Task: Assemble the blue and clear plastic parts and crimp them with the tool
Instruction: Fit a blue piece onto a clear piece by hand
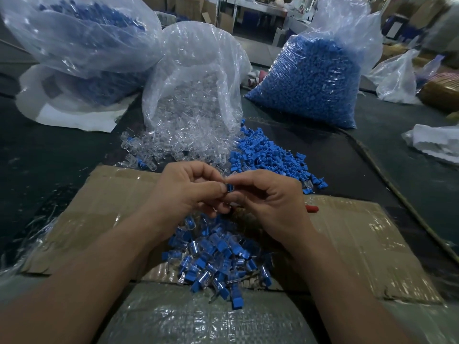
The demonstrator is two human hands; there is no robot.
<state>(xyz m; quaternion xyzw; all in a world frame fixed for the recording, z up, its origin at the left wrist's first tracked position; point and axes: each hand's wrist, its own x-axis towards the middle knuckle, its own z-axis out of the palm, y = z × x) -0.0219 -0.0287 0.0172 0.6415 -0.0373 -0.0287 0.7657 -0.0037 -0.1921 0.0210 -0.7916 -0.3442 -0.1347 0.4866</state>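
My left hand [191,187] and my right hand [268,197] meet fingertip to fingertip above the cardboard. Between them they pinch a small blue and clear part [229,188], mostly hidden by the fingers. Below the hands lies a pile of joined blue-and-clear pieces [216,259]. Loose clear parts [159,150] spill from an open bag [193,95]. Loose blue parts [268,155] lie to its right. A red tool handle [313,208] pokes out just right of my right hand.
A flattened cardboard sheet [360,244] covers the dark table. A full bag of blue parts [310,80] stands at the back right, another bag [79,40] at the back left. A cord [387,180] runs along the right. White plastic [437,142] lies at the far right.
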